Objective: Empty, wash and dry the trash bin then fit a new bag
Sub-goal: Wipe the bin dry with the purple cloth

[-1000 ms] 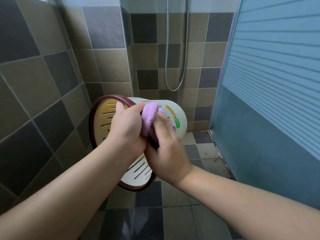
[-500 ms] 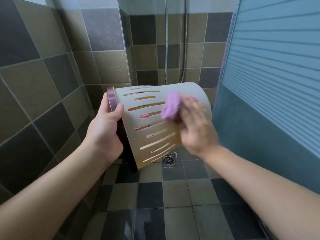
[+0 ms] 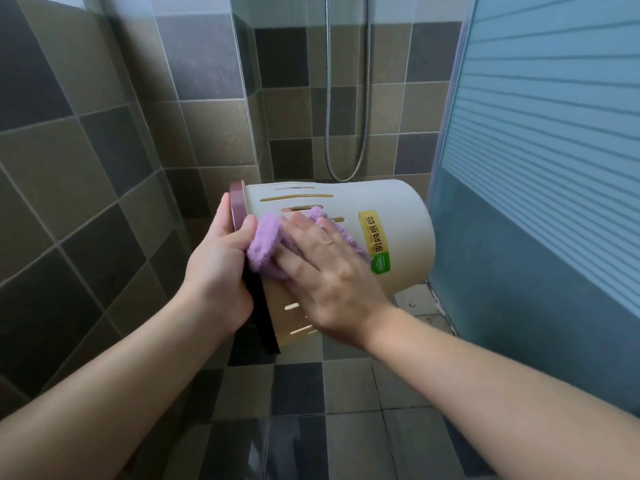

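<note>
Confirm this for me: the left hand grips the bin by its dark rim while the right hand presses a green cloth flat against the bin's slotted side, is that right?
Not quite: the cloth is purple, not green, as the head view shows. The rest holds: the left hand grips the bin by its dark rim while the right hand presses the cloth flat against the slotted side.

Both bare arms reach forward, left hand point(image 3: 216, 271) curled in a grip, right hand point(image 3: 329, 275) pressed flat.
</note>
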